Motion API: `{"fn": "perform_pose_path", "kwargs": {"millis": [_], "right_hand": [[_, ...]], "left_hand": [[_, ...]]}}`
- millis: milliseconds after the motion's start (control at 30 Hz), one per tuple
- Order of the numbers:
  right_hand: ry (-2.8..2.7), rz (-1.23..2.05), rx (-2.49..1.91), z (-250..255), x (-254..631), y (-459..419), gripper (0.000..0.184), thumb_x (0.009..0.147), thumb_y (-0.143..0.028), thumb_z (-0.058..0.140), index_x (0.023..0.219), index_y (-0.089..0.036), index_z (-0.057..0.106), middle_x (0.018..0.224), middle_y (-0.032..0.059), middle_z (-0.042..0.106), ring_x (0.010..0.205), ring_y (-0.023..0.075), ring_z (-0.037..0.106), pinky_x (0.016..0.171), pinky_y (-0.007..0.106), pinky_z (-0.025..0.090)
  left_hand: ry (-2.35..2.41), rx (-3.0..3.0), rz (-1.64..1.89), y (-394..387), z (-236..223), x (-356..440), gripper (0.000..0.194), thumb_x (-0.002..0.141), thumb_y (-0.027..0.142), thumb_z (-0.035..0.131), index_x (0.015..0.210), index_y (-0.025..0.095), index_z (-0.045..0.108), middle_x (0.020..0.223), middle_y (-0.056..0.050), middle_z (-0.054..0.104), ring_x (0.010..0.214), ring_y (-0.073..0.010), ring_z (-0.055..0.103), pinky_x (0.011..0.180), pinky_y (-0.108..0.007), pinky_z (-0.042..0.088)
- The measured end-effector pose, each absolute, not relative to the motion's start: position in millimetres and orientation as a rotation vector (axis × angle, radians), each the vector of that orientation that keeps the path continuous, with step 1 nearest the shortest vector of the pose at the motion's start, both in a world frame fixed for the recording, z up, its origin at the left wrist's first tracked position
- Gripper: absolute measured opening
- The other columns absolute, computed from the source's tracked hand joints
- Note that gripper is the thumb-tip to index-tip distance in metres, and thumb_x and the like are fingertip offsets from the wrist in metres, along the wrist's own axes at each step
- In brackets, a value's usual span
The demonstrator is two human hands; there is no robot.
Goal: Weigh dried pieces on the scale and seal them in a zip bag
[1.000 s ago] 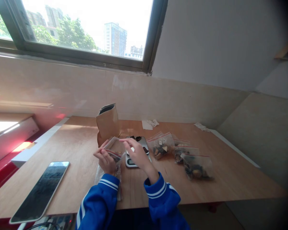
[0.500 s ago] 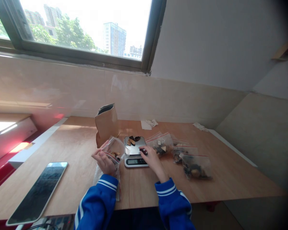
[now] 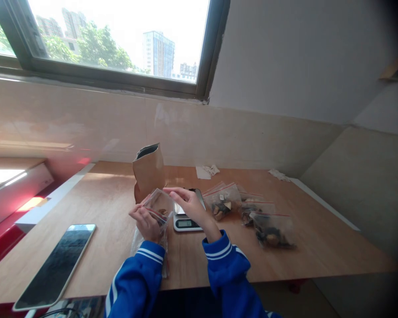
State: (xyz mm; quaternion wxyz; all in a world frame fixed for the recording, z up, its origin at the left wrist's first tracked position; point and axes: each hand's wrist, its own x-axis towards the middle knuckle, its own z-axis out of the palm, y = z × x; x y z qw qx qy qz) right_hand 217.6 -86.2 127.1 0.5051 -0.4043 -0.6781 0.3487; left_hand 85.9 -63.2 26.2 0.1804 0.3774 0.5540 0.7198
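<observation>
My left hand point(image 3: 146, 223) is closed round a clear zip bag point(image 3: 162, 204) with a red seal line and brownish dried slices inside. At the bag's upper right edge, the fingertips of my right hand point(image 3: 189, 204) touch the plastic, closed on its rim. Whether a small piece is also between those fingers cannot be made out. Beneath my right hand is a small kitchen scale point(image 3: 185, 224) with a display. The hand covers most of its metal plate, and only a bit of dark material shows at the back. Another clear bag point(image 3: 166, 260) lies under my left wrist.
Several filled zip bags point(image 3: 274, 232) lie right of the scale. An open brown paper bag point(image 3: 150, 170) stands behind my left hand. A large phone or tablet point(image 3: 56, 265) lies at the table's left. Crumpled white paper point(image 3: 206, 171) lies by the wall.
My right hand has moved left and up from the scale plate, where it held a dark piece, to the zip bag's rim. My left hand stays in place with the bag.
</observation>
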Motion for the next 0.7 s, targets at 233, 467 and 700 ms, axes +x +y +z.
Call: {"fn": "perform_pose_path", "kwargs": {"millis": [233, 467, 700], "right_hand": [[-1.653, 0.277, -1.496, 62, 253, -37, 0.039, 0.088, -0.035, 0.054, 0.124, -0.023, 0.060, 0.140, 0.0122, 0.048, 0.132, 0.0268, 0.040, 0.108, 0.046, 0.030], [-1.906, 0.143, -1.701, 33, 246, -20, 0.045, 0.086, -0.040, 0.058, 0.128, -0.024, 0.055, 0.133, 0.0146, 0.051, 0.127, 0.0291, 0.040, 0.102, 0.046, 0.032], [-1.866, 0.180, -1.648, 33, 251, -27, 0.036, 0.088, -0.026, 0.055, 0.125, -0.024, 0.055, 0.116, 0.0089, 0.062, 0.108, 0.0253, 0.050, 0.089, 0.037, 0.035]], "left_hand": [[1.598, 1.127, 1.971, -62, 25, 84, 0.030, 0.095, 0.045, 0.031, 0.104, 0.019, 0.042, 0.084, -0.005, 0.059, 0.064, -0.0157, 0.057, 0.062, -0.032, 0.043], [1.618, 1.113, 1.971, -59, 23, 82, 0.030, 0.095, 0.045, 0.031, 0.105, 0.019, 0.043, 0.083, -0.004, 0.060, 0.061, -0.0150, 0.056, 0.059, -0.031, 0.044], [1.679, 1.115, 1.927, -58, 22, 81, 0.031, 0.095, 0.043, 0.032, 0.108, 0.018, 0.043, 0.086, -0.006, 0.060, 0.062, -0.0154, 0.057, 0.058, -0.031, 0.043]]}}
